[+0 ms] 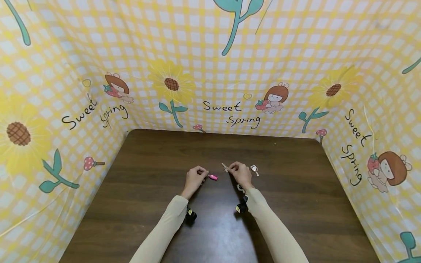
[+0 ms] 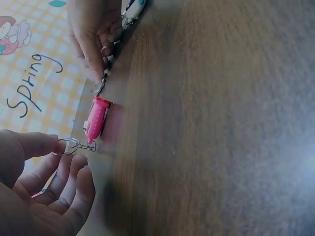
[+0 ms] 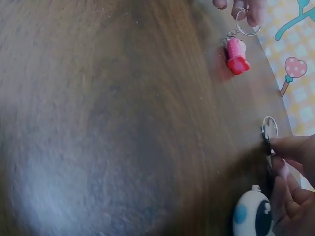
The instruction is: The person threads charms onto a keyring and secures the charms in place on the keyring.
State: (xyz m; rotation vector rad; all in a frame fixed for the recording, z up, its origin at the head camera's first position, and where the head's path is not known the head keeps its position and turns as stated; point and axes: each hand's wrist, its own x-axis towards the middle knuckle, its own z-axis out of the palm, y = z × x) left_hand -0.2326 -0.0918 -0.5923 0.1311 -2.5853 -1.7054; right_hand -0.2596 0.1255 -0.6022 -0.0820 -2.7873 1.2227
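My left hand (image 1: 195, 179) pinches a split key ring (image 2: 68, 146) between thumb and forefinger, its other fingers loosely curled. From the ring, a short chain leads to a pink figure-shaped keychain charm (image 1: 213, 177) close over the brown table. To the right, my right hand (image 1: 241, 173) pinches a key (image 1: 224, 166) by thumb and fingertips. A metal ring (image 3: 270, 127) stands out beyond those fingertips. Beside that hand, nearer the wrist, is a white rounded charm (image 3: 246, 216) with blue and black patches.
A small bunch of keys (image 1: 254, 169) lies on the brown wooden table (image 1: 158, 153) just right of my right hand. Yellow checked cloth (image 1: 210, 84) with printed flowers rises round the back and both sides. Dark wrist devices (image 1: 190, 215) sit under my wrists.
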